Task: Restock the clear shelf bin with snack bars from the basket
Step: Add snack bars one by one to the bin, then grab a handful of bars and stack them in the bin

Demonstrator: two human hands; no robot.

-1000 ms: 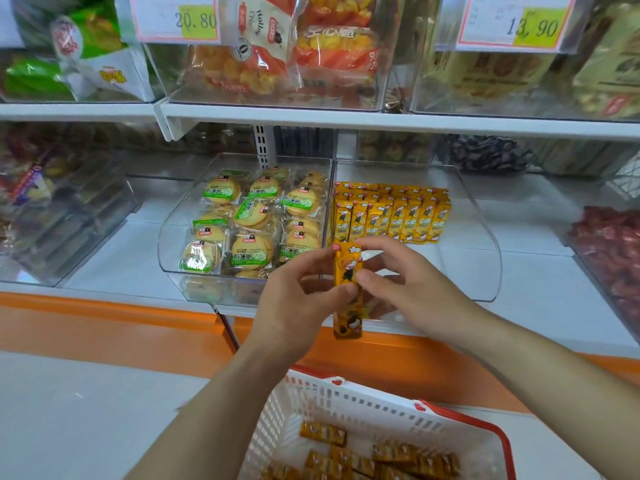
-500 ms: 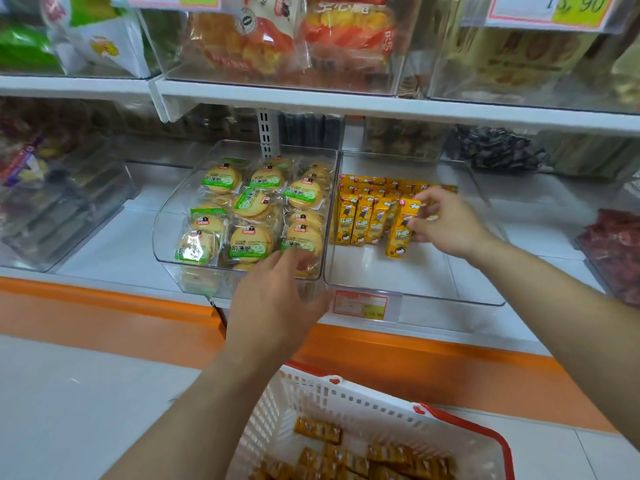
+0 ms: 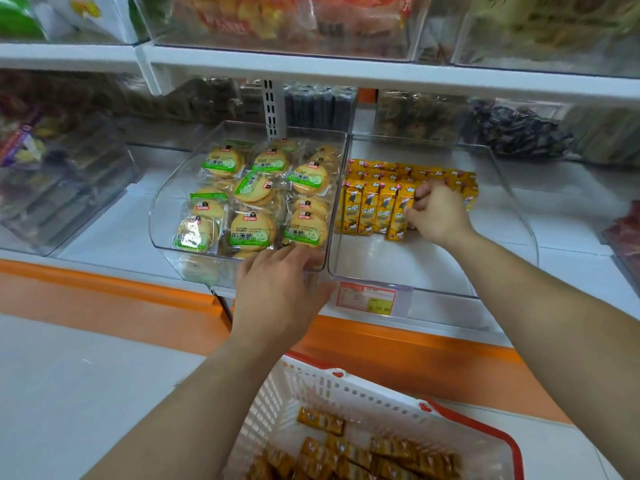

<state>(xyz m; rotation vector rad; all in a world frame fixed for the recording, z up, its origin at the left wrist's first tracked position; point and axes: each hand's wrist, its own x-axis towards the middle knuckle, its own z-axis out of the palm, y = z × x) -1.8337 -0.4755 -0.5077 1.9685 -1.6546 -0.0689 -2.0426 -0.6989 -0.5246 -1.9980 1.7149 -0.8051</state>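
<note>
The clear shelf bin (image 3: 516, 216) stands at centre right and holds rows of yellow-orange snack bars (image 3: 367, 206) along its back. My right hand (image 3: 436, 213) is inside the bin, fingers curled round one snack bar (image 3: 400, 216) standing at the right end of the front row. My left hand (image 3: 284, 289) rests with relaxed fingers on the front rim of the neighbouring clear bin, holding nothing. Below, the white basket (image 3: 311, 386) with red rim holds several more orange bars (image 3: 346, 455).
The neighbouring clear bin (image 3: 162, 216) is full of round green-labelled biscuit packs. A price tag (image 3: 367, 299) hangs on the bar bin's front. More bins of snacks sit left, right and on the upper shelf (image 3: 311, 69). An orange strip (image 3: 104, 292) edges the shelf base.
My right hand carried the bar from in front of the shelf into the bin and set it against the front row. My left hand let go of the bar and dropped to the biscuit bin's rim.
</note>
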